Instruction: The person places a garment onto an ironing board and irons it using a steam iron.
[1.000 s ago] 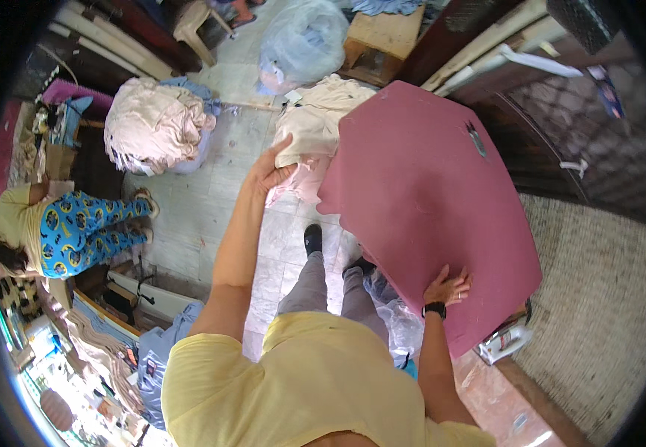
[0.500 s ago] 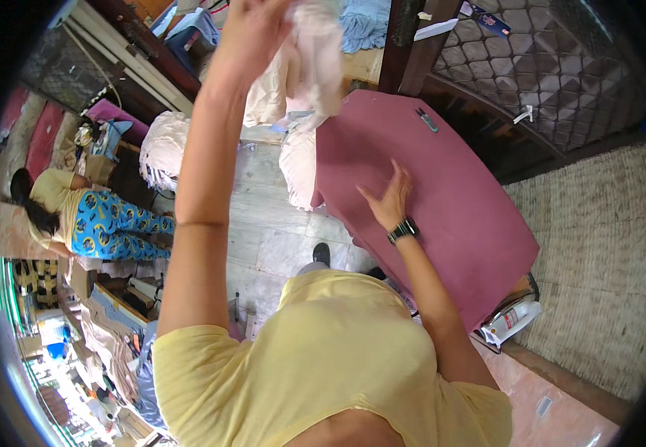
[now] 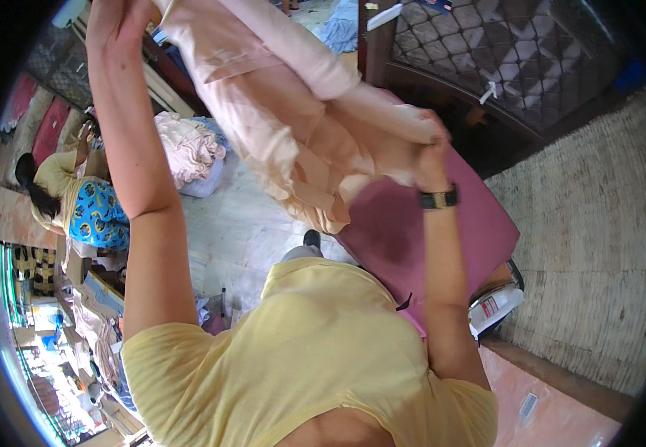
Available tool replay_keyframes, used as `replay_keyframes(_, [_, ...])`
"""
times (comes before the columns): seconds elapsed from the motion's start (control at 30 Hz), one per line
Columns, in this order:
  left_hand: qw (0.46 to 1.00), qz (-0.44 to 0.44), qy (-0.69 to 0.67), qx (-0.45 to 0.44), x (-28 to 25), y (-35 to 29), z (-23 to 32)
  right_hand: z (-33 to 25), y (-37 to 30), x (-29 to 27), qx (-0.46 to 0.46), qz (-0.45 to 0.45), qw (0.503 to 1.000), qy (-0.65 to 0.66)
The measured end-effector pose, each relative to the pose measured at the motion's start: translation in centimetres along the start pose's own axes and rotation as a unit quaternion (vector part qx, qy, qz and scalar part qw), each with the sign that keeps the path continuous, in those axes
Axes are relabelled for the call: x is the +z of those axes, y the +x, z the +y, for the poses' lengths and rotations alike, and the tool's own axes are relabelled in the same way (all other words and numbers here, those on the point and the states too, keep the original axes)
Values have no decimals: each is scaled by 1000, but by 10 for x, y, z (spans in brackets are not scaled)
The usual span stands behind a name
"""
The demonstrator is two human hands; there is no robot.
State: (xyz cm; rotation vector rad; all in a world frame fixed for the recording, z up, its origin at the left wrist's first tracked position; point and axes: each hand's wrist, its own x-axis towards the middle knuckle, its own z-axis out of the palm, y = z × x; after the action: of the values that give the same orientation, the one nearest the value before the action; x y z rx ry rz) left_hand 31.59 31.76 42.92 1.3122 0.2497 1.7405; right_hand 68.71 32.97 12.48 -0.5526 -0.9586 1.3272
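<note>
A: Left hand (image 3: pixel 123 21)?
B: Eleven o'clock; fingers cropped, I can't tell their hold. Pale pink garment (image 3: pixel 263 97) aloft, twelve.
A: Right hand (image 3: pixel 433 153)?
B: Two; fingers curled round its end. Slack pinch could drop it past maroon tabletop (image 3: pixel 483 223), three.

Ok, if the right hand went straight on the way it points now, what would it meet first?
Beyond the pale pink cloth at its fingers, the right hand would probably meet the dark lattice door, around its lower part; depth is unclear from this one view.
</note>
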Motion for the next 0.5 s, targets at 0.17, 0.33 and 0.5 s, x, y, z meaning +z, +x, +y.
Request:
replay_keyframes(0.17, [976, 88, 104, -170, -159, -51, -38, -106, 18, -65, 48, 3, 985, -168])
replay_keyframes(0.33, [919, 95, -64, -376, -244, -137, -239, -52, 53, -165, 110, 36, 870, -480])
replay_keyframes(0.5, [740, 45, 615, -268, -291, -291, -357, 55, -3, -232, -22, 119, 669, -734])
